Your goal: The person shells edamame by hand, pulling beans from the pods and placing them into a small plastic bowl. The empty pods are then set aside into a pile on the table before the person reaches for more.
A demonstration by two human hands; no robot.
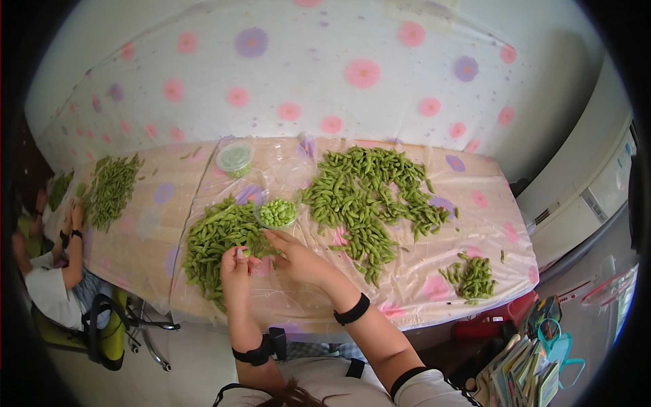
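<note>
My left hand [235,268] and my right hand [296,255] meet over the near edge of a pile of green bean pods [215,239]. Both pinch a single green pod [249,252] between their fingertips. Just beyond the hands stands a clear cup of shelled green beans [278,212]. A larger pile of pods [369,197] spreads to the right of the cup. Each wrist wears a black band.
A flowered plastic sheet covers the table [407,298]. A lidded clear tub [234,159] stands at the back, a small pod heap [470,277] at the front right. Another person [57,271] sits at the left by their own pods [112,186]. Books and bags [529,359] lie lower right.
</note>
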